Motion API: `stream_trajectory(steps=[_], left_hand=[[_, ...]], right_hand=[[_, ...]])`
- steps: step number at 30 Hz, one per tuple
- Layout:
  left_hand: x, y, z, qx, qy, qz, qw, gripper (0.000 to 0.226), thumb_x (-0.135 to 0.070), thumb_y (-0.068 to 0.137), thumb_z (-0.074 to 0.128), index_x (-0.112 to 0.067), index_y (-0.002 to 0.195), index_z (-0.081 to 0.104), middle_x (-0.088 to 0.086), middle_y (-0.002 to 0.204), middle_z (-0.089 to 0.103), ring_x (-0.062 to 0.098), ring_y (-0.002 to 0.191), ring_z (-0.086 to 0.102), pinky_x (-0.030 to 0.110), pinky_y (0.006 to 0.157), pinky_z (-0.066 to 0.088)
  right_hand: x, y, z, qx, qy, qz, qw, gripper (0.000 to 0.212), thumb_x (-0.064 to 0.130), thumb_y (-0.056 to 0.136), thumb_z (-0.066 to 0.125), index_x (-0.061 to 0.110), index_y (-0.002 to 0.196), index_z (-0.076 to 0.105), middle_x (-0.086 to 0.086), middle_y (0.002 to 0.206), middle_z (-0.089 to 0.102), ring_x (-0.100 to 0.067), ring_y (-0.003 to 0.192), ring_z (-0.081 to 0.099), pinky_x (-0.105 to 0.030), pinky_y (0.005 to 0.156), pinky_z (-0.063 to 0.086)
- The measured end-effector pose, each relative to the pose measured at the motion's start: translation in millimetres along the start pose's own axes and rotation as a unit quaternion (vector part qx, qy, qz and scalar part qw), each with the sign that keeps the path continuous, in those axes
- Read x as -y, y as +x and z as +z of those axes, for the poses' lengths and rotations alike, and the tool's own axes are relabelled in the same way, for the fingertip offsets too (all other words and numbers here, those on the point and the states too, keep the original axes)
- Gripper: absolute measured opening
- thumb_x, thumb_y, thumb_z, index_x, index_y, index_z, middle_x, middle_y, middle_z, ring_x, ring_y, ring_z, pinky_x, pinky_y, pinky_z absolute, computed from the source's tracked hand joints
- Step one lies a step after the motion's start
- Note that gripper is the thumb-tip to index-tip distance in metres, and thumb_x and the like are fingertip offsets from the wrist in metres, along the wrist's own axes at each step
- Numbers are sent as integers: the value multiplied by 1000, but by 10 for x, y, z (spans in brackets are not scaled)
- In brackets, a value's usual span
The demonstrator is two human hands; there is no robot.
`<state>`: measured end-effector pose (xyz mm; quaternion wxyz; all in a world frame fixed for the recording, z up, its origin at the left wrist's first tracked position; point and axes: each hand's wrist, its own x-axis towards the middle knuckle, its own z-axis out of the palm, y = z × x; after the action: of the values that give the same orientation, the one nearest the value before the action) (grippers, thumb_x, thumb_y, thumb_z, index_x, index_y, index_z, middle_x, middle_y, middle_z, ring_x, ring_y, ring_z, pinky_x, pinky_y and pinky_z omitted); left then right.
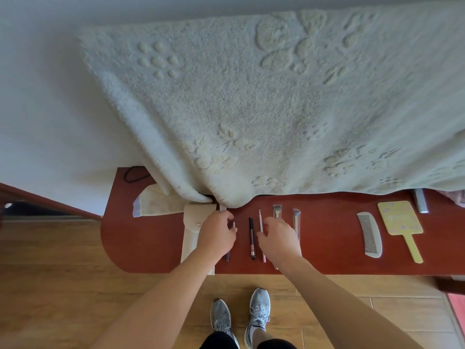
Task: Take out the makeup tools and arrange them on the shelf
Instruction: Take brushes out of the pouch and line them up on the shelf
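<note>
Nearest to us, the front of the red-brown shelf (pixel 151 248) is where our two hands work, and the tools lie in a row of parallel lines running away from the edge, probably so each one is easy to spot and grab.

Our left hand (pixel 217 234) is curled, pinching a slim white-tipped tool (pixel 233 224) at the left end of the row, right beside the pouch, which looks like lining it up with the others. Our right hand (pixel 279 239) is spread loosely over the pink-ended stick (pixel 263 255) and the first sleeved brush (pixel 276 213). We can't tell if it's touching them.

The black pen (pixel 252 238) sits between the hands, and a second brush (pixel 297 217) lies just right. The comb (pixel 370 235) and yellow hand mirror (pixel 400 219) are well apart on the right.

The cream pouch (pixel 192 238) lies flat under our left wrist, flap up. We can't see inside. Further back there's a flat mesh bag (pixel 156 202), contents unclear, then the hanging blanket (pixel 251 109).
</note>
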<state>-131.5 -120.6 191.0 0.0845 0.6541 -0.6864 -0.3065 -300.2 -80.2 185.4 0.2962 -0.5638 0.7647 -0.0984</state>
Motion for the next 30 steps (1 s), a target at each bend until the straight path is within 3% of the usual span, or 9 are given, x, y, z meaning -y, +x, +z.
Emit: stream_trajectory(steps=[4, 8, 12, 17, 19, 23, 30], left_hand=[[-32, -57, -166, -3, 26, 14, 1000, 34, -28, 90, 65, -19, 122, 62, -3, 115, 63, 15, 102, 61, 36, 91, 51], [-83, -116, -379, 1, 50, 42, 998, 36, -35, 91, 60, -19, 123, 60, -2, 117, 63, 16, 108, 59, 34, 90, 50], [-151, -199, -657, 8, 96, 86, 992, 41, -43, 95, 54, -18, 128, 56, 1, 123, 60, 20, 110, 59, 35, 92, 49], [-230, -390, -1051, 22, 104, 117, 987, 49, -46, 97, 47, -17, 136, 52, 3, 133, 56, 23, 121, 54, 41, 100, 46], [-250, -498, -1205, 10, 111, 132, 985, 44, -45, 96, 45, -19, 130, 56, 1, 129, 58, 23, 118, 55, 43, 98, 47], [-231, -691, -1478, -27, 129, 166, 977, 32, -46, 94, 41, -20, 99, 59, -6, 100, 60, 21, 98, 58, 40, 84, 51], [-163, -1124, -1787, -66, 155, 235, 957, 41, -35, 102, 38, -11, 133, 49, 3, 129, 53, 22, 118, 49, 35, 98, 42]], right_hand=[[48, -59, -136, -16, -11, -27, 999, 27, 33, 91, 53, 19, 113, 59, -1, 111, 59, -18, 92, 61, -34, 75, 54], [129, -159, -333, -25, -17, -43, 999, 33, 39, 91, 51, 19, 116, 57, -1, 119, 57, -19, 100, 57, -37, 82, 52], [281, -335, -560, -28, -42, -52, 997, 42, 44, 92, 49, 19, 124, 54, -2, 129, 52, -22, 118, 47, -37, 96, 45], [536, -652, -829, -50, -94, -48, 993, 50, 50, 93, 42, 19, 132, 49, -1, 135, 48, -22, 125, 40, -38, 101, 40], [639, -788, -911, -62, -108, -48, 991, 53, 50, 94, 39, 19, 136, 46, -1, 140, 45, -23, 130, 37, -40, 104, 37], [816, -1047, -991, -103, -127, -64, 984, 54, 49, 95, 34, 17, 138, 43, -1, 144, 43, -22, 134, 35, -39, 109, 32], [1037, -1515, -963, -154, -152, -105, 971, 51, 43, 98, 30, 16, 141, 39, 0, 146, 39, -17, 136, 30, -34, 113, 26]])
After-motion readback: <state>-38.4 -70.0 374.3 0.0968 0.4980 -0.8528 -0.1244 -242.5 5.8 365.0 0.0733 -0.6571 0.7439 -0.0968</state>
